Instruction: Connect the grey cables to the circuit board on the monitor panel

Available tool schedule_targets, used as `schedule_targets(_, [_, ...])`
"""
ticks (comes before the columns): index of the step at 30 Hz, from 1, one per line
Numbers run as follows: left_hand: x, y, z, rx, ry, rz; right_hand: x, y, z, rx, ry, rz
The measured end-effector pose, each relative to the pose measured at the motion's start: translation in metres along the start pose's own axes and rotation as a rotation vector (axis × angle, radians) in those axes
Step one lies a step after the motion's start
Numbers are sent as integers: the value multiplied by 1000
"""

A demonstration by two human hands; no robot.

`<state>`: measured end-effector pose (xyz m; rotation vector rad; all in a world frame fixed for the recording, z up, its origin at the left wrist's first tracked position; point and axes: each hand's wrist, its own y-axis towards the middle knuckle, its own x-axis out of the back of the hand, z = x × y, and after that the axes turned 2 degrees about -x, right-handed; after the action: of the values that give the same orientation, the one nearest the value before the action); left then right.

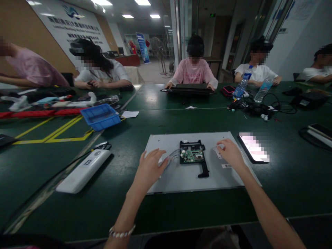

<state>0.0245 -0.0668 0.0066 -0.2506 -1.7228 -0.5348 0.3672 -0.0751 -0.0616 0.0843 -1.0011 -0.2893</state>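
A grey metal panel lies flat on the green table in front of me. A green circuit board in a black bracket sits at its middle, with thin wires running off to the left. My left hand rests on the panel's left part beside those wires, fingers stretched flat. My right hand lies on the panel's right part, fingers bent down near a small white label. Neither hand holds anything I can see.
A lit phone lies just right of the panel. A white oblong device lies to the left, a blue bin behind it. Several people sit around the table; water bottles and cables lie far right.
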Motion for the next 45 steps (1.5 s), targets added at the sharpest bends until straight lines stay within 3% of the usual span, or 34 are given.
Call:
schedule_targets(5, [-5,52,-36,-198,10,34,-1,-2,10,20,35,-16])
schedule_targets(11, [-36,102,-55,-224,172,134,2,-3,11,31,46,-37])
schedule_targets(16, [-49,110,-50,-218,208,164,1,0,6,30,28,-42])
schedule_targets(22, [-43,122,-53,-219,234,136,2,1,4,23,33,-37])
schedule_targets(27, [-42,142,-84,-291,199,77,2,0,6,19,35,-31])
schedule_targets(32, [-62,152,-125,-393,145,98,1,1,4,-7,24,-31])
schedule_targets(35, [-69,149,-135,-423,114,122,0,3,3,-16,15,-14])
schedule_targets(40, [-58,139,-118,-388,59,108,-1,4,1,-3,9,5])
schedule_targets(45, [-39,113,-63,-295,-18,56,-1,2,3,22,34,4])
